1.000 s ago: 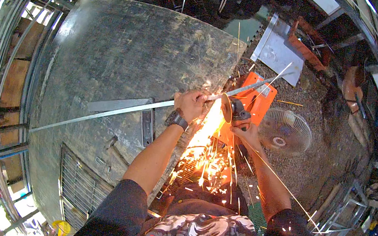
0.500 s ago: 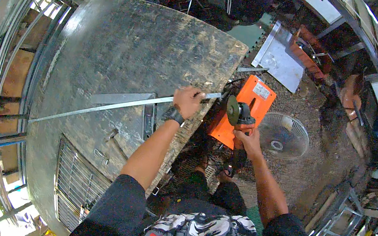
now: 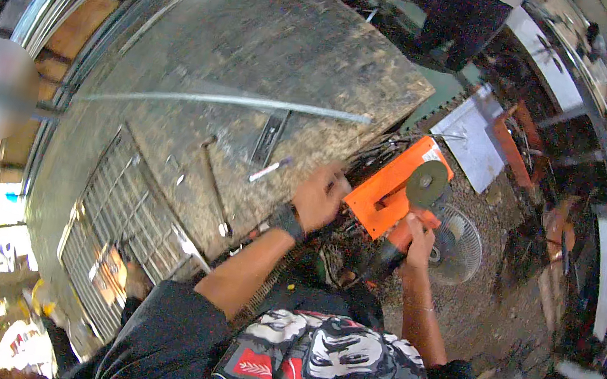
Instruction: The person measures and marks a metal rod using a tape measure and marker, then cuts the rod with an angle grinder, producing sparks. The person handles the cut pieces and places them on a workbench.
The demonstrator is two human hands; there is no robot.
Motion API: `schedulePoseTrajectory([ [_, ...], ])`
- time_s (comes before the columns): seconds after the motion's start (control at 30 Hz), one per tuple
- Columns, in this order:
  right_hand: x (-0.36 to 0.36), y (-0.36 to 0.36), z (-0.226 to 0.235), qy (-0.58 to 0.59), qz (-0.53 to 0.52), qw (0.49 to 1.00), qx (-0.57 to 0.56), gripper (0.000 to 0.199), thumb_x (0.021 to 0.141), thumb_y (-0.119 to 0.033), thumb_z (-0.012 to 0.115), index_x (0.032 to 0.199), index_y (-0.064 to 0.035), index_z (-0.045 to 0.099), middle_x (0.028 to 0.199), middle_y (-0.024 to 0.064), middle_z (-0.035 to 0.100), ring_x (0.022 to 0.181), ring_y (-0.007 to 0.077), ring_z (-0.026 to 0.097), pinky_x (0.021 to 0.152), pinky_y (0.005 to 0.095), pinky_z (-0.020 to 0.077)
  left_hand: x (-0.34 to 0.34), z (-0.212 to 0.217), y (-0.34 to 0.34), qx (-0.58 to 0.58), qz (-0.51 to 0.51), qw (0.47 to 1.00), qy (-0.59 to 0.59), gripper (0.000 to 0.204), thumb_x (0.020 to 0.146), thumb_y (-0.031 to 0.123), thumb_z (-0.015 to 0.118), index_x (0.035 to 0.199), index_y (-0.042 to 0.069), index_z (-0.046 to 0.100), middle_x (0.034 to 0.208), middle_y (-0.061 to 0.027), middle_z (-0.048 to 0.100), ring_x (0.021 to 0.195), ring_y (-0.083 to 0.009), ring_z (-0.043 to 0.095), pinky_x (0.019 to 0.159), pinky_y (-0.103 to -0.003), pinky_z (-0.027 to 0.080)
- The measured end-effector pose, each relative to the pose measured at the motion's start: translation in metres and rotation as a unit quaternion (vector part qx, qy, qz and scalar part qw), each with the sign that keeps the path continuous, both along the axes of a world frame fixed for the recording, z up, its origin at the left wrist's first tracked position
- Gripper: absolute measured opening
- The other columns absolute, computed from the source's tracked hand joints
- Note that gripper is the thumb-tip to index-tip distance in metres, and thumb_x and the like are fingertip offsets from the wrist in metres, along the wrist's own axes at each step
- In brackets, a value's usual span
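My right hand (image 3: 418,242) is wrapped round the body of an orange-and-black angle grinder (image 3: 394,244). Its dark green disc (image 3: 428,183) stands over an orange metal box-shaped machine (image 3: 377,197) beside the table. My left hand (image 3: 319,198), with a dark band on its wrist, is at the table's near edge. It holds nothing, its fingers loosely curled with a gap by the thumb, somewhat blurred. Beyond it a long thin metal bar (image 3: 230,102) lies across the worn table (image 3: 279,37). A dark metal straight piece (image 3: 270,137) and a marker pen (image 3: 269,169) lie nearby.
A hammer (image 3: 218,186) and a metal grille (image 3: 102,195) lie on the table's near left. Another person's hand (image 3: 138,282) is beside the grille. A round wire fan guard (image 3: 459,248) is on the gravelly floor, right of the grinder. A pale sheet (image 3: 472,140) lies farther off.
My left hand has let go of the metal bar and come nearer to the table edge. The grinder's disc has turned more face-on. The view has shifted, bringing another person in at lower left.
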State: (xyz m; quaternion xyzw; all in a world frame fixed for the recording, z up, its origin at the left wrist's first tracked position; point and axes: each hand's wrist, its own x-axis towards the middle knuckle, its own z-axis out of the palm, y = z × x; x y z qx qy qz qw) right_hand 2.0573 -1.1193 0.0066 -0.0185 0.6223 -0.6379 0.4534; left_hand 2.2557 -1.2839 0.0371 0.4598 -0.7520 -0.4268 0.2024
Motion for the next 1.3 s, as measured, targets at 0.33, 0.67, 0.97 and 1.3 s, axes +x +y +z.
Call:
schedulePoseTrajectory([
  [0.33, 0.025, 0.010, 0.007, -0.048, 0.106, 0.993, -0.012, 0.040, 0.086, -0.031, 0.076, 0.111, -0.0056, 0.058, 0.093, 0.0079, 0.065, 0.077, 0.0233, 0.066, 0.068, 0.0376, 0.0578, 0.023, -0.029, 0.241, -0.165, -0.106, 0.980, -0.035, 0.081, 0.086, 0.020, 0.071, 0.156, 0.020, 0.031, 0.144, -0.0263, 0.046, 0.092, -0.0422, 0.070, 0.069, -0.044, 0.062],
  [0.67, 0.077, 0.013, 0.007, -0.129, 0.246, 0.960, -0.009, 0.049, 0.085, -0.038, 0.076, 0.117, -0.0068, 0.057, 0.090, 0.0104, 0.066, 0.074, 0.0247, 0.067, 0.069, 0.0405, 0.0585, 0.072, 0.010, 0.273, -0.010, 0.012, 1.000, 0.000, 0.099, 0.077, 0.016, 0.076, 0.158, 0.009, 0.019, 0.150, -0.0314, 0.035, 0.122, -0.0468, 0.056, 0.092, -0.048, 0.056],
  [0.97, 0.160, -0.034, 0.004, -0.080, 0.421, 0.903, -0.026, 0.051, 0.086, -0.038, 0.076, 0.115, -0.0020, 0.056, 0.084, 0.0128, 0.067, 0.069, 0.0267, 0.068, 0.062, 0.0400, 0.0603, 0.085, 0.002, 0.221, 0.194, 0.295, 0.927, 0.125, 0.090, 0.067, 0.041, 0.090, 0.124, -0.010, 0.043, 0.100, -0.0150, 0.067, 0.083, -0.0217, 0.069, 0.072, -0.034, 0.055],
  [1.3, 0.241, -0.064, -0.041, 0.139, 0.439, 0.885, 0.065, 0.041, 0.069, -0.029, 0.083, 0.094, -0.0002, 0.067, 0.083, 0.0056, 0.066, 0.070, 0.0155, 0.062, 0.061, 0.0339, 0.0497, 0.137, -0.093, 0.213, 0.325, 0.283, 0.815, 0.388, 0.052, 0.076, 0.021, 0.085, 0.113, 0.001, 0.053, 0.096, -0.0066, 0.065, 0.078, -0.0155, 0.065, 0.068, -0.031, 0.055],
])
